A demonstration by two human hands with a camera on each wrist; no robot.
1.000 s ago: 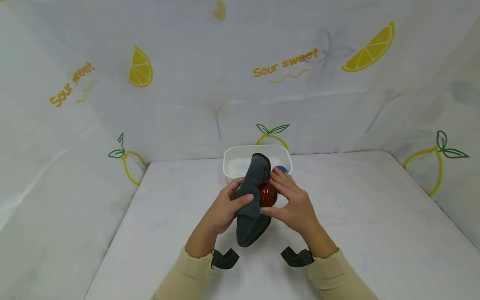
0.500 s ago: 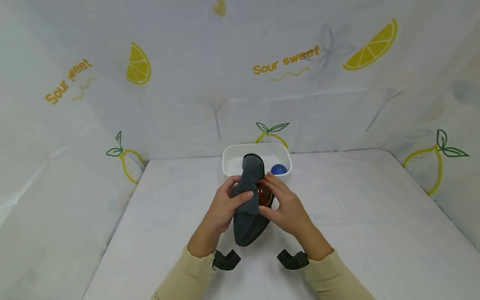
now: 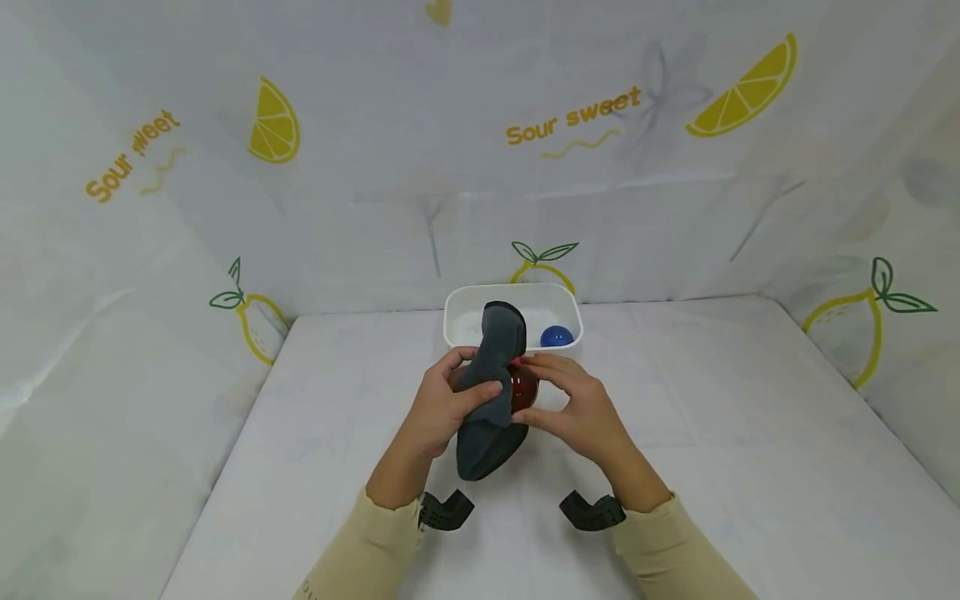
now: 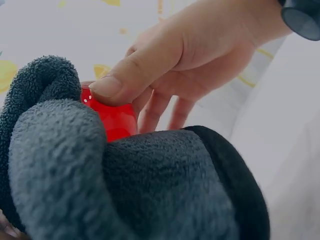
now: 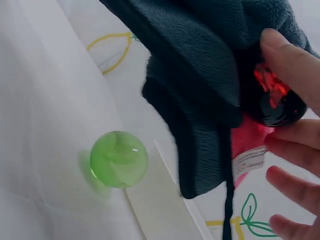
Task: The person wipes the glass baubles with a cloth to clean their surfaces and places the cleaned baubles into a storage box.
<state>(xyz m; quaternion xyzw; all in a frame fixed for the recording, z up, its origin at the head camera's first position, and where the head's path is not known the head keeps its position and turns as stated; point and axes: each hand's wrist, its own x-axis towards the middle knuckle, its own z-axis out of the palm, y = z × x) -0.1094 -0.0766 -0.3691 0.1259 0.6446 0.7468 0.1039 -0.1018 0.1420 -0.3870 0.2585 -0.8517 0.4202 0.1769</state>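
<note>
My left hand grips a folded dark grey cloth with black edging. My right hand pinches a glossy red ball against the cloth's right side, thumb below and fingers above in the head view. Part of the ball is covered by cloth. In the left wrist view, the right thumb lies on the red ball behind the fleecy folds. A pink part of the cloth with a white label shows in the right wrist view. Most of the left hand is hidden there.
A white rectangular container stands at the table's back, just beyond the cloth, with a blue ball at its right end. A green see-through ball lies beside the container in the right wrist view. Lemon-printed sheeting hangs behind.
The cloth, red ball and both hands have shifted slightly left. My right fingers have moved off the view of the blue ball, which now shows plainly. Both hands keep their hold.
</note>
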